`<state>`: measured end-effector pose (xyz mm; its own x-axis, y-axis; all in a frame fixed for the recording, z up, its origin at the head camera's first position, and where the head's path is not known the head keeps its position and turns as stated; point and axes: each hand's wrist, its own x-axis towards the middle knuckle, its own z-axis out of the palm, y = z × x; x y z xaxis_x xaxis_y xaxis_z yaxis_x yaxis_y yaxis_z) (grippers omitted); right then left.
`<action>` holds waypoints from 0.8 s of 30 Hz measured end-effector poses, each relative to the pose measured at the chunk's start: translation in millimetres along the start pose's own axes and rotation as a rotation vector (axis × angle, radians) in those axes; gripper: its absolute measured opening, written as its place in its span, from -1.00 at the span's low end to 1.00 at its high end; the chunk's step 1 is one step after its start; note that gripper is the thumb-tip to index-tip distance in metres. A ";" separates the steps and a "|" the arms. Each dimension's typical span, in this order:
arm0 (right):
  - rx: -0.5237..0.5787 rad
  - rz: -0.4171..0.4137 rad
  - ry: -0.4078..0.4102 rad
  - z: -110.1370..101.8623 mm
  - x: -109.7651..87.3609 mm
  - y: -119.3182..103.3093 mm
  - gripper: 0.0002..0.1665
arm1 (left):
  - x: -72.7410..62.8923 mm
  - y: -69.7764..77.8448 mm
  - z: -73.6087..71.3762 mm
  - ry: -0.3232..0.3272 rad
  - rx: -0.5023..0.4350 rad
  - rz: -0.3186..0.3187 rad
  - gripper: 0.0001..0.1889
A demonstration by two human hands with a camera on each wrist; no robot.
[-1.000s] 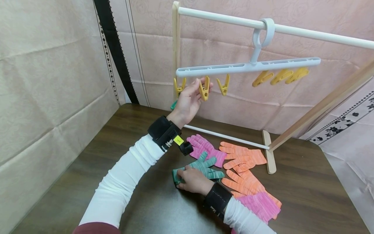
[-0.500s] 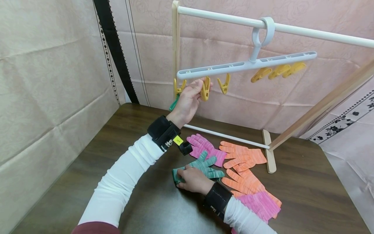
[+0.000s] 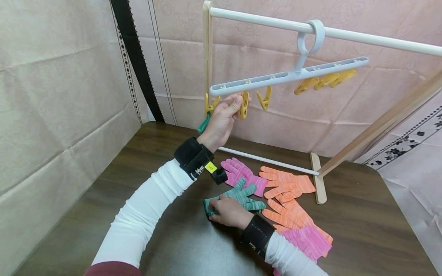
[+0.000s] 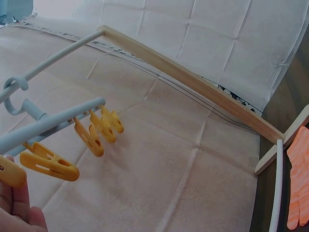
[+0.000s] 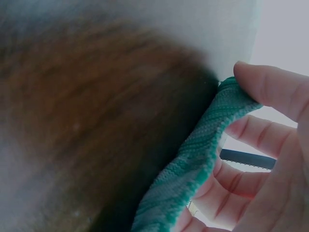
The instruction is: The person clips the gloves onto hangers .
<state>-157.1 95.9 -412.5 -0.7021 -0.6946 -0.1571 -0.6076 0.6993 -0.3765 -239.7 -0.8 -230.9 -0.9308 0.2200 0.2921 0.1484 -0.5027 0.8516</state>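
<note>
My left hand (image 3: 221, 117) pinches a yellow clothespin (image 3: 243, 105) under the left half of a pale blue hanger (image 3: 255, 80). In the left wrist view its fingertips lie against the clothespin (image 4: 12, 173) at the lower left. A green piece of fabric (image 3: 204, 123) hangs by the leftmost clothespin (image 3: 210, 104), mostly hidden behind the left hand. Down on the table, my right hand (image 3: 229, 212) holds the cuff of a green striped glove (image 3: 241, 197). The right wrist view shows the thumb over the edge of this cuff (image 5: 193, 159), with fingers beneath.
The hanger hooks over a white rod (image 3: 262, 21) on a wooden stand (image 3: 376, 126). Other yellow clothespins (image 3: 326, 81) hang along it. A pink glove (image 3: 241, 174), orange gloves (image 3: 286, 184) and another pink piece (image 3: 307, 241) lie on the brown table (image 3: 172, 234).
The hanger has turned and tilted: its right end has shifted up and left in the head view. The pinched clothespin looks narrower. Both hands have barely moved.
</note>
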 end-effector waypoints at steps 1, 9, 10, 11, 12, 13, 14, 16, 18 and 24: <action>0.005 0.002 0.000 0.0 -0.1 0.1 -0.70 | -0.4 0.0 0.3 0.005 0.008 0.003 -0.67; 0.028 -0.005 0.016 0.3 -0.9 0.9 -0.74 | -1.2 1.1 2.7 0.035 0.050 0.014 -0.70; 0.031 -0.003 0.017 0.6 -1.0 1.2 -0.74 | -1.0 1.2 2.7 0.036 0.056 0.016 -0.70; 0.034 -0.004 0.016 0.7 -1.1 1.3 -0.75 | -0.8 1.0 2.8 0.036 0.059 0.018 -0.70; 0.037 -0.003 0.016 0.7 -1.1 1.4 -0.75 | -0.9 1.1 3.0 0.037 0.065 0.020 -0.70; 0.040 -0.003 0.015 0.7 -1.2 1.5 -0.76 | -0.8 0.9 2.9 0.039 0.065 0.022 -0.71; 0.044 -0.001 0.013 0.7 -1.2 1.7 -0.76 | -0.9 0.8 3.1 0.043 0.062 0.022 -0.71; 0.054 0.002 0.011 0.3 -1.3 1.9 -0.76 | -1.2 0.5 3.2 0.053 0.057 0.027 -0.73; 0.060 0.004 0.010 0.0 -1.2 2.2 -0.76 | -1.5 0.1 3.4 0.064 0.056 0.033 -0.75; 0.069 0.010 0.017 0.3 -0.9 3.5 -0.77 | -2.0 -0.8 4.0 0.095 0.060 0.046 -0.76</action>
<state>-158.5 98.9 -414.0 -0.7144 -0.6844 -0.1458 -0.5740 0.6923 -0.4373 -236.7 2.5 -230.5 -0.9495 0.1164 0.2914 0.2089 -0.4586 0.8637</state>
